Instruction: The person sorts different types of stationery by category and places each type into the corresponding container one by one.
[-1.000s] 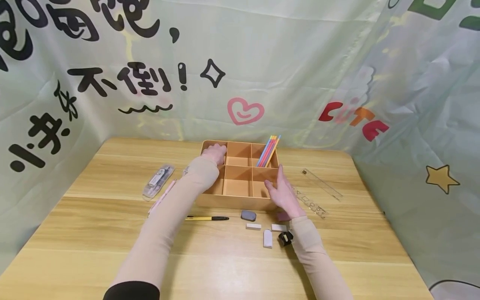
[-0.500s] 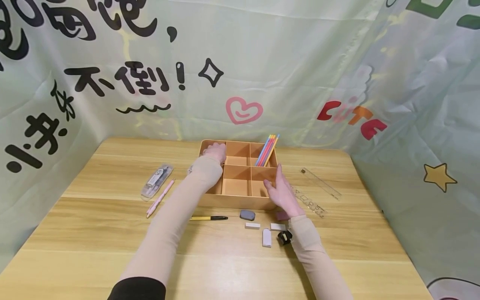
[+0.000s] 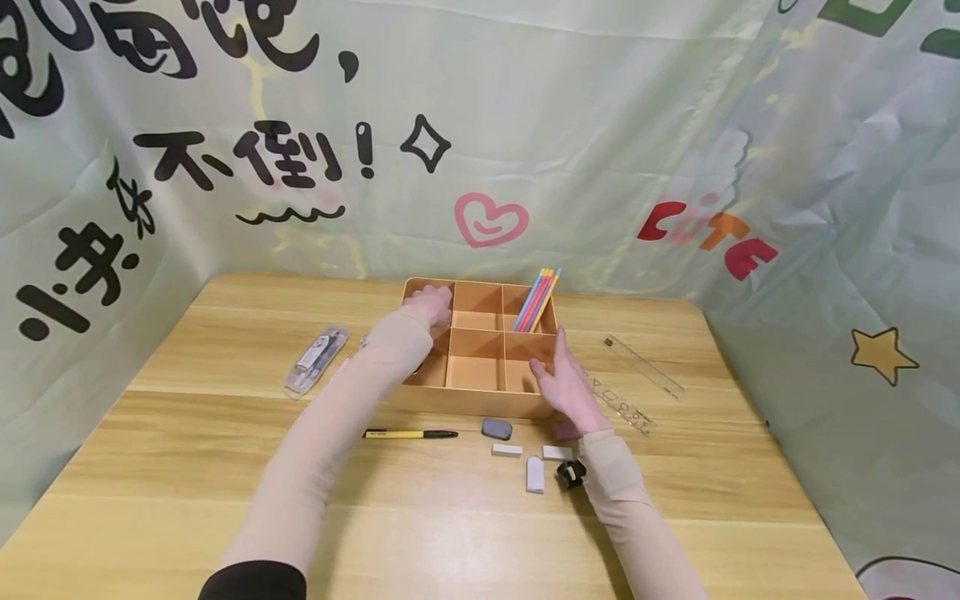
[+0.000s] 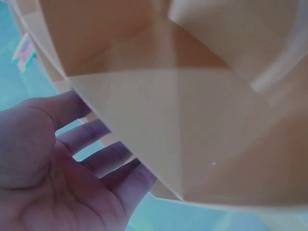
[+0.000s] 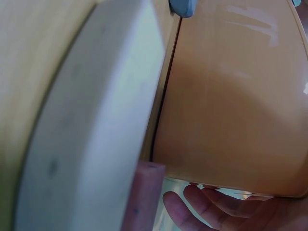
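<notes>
My left hand (image 3: 431, 305) reaches down into the back left compartment of an orange-tan desk organizer (image 3: 472, 403). In the left wrist view its fingers (image 4: 108, 156) pass behind a divider. The fingertips are hidden there, and I cannot tell whether they hold anything. My right hand (image 3: 566, 387) grips the organizer's right wall near the front corner, thumb over the front right compartment and fingers along the outside. Several coloured pencils (image 3: 537, 302) lean in the back right compartment. Below the organizer lie a grey-blue eraser (image 3: 497, 428) and a pink eraser (image 5: 143, 195), partly hidden by the right wrist.
White erasers (image 3: 535, 475) lie in front of the right forearm. A yellow and black pen (image 3: 410, 434) lies before the organizer. At left rests a clear plastic case (image 3: 317, 361); at right, a transparent ruler (image 3: 643, 367) and a stencil ruler (image 3: 621, 405). A printed curtain (image 3: 600, 150) hangs behind.
The left forearm has swung slightly left, covering the pink pen and baring more of the yellow and black pen. Both hands stay at the same spots on the organizer.
</notes>
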A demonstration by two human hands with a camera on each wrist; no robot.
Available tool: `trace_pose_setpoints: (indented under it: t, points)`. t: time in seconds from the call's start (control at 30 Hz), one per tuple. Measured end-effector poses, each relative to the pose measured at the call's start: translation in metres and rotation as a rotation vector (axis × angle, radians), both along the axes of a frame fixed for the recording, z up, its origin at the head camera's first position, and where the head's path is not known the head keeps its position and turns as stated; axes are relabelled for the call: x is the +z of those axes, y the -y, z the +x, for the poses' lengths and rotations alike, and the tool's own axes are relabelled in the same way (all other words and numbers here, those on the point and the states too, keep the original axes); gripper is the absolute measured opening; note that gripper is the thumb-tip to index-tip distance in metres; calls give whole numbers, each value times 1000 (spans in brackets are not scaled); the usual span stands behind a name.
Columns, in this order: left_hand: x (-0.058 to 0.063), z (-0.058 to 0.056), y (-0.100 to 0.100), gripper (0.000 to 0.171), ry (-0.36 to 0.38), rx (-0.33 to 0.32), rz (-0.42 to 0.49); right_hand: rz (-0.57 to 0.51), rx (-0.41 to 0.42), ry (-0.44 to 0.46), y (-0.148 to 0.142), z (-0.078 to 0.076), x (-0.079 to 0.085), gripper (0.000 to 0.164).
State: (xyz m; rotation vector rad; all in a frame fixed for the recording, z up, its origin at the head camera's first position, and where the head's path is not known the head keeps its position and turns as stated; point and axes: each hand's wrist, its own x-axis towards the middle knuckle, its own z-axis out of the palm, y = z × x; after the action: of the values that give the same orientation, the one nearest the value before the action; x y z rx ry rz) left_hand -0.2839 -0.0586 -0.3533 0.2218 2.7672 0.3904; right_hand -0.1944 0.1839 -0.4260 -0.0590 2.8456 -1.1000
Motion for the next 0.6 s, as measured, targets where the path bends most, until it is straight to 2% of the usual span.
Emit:
trace_pose_setpoints:
  t: [0.17,0.37,0.47,0.6]
  points:
    - [5,6,2,28,-3,-15,27,-2,-3,1,0,0,1,86]
    - [9,17,10,24,-60,-20,91,-2,-2,1,-1,0,1,86]
    - [9,24,17,29,-97,-33,129,0,-1,-2,-1,0,0,86]
    - [11,31,30,45,-115,-41,184,3,-1,-2,-1,0,1,86]
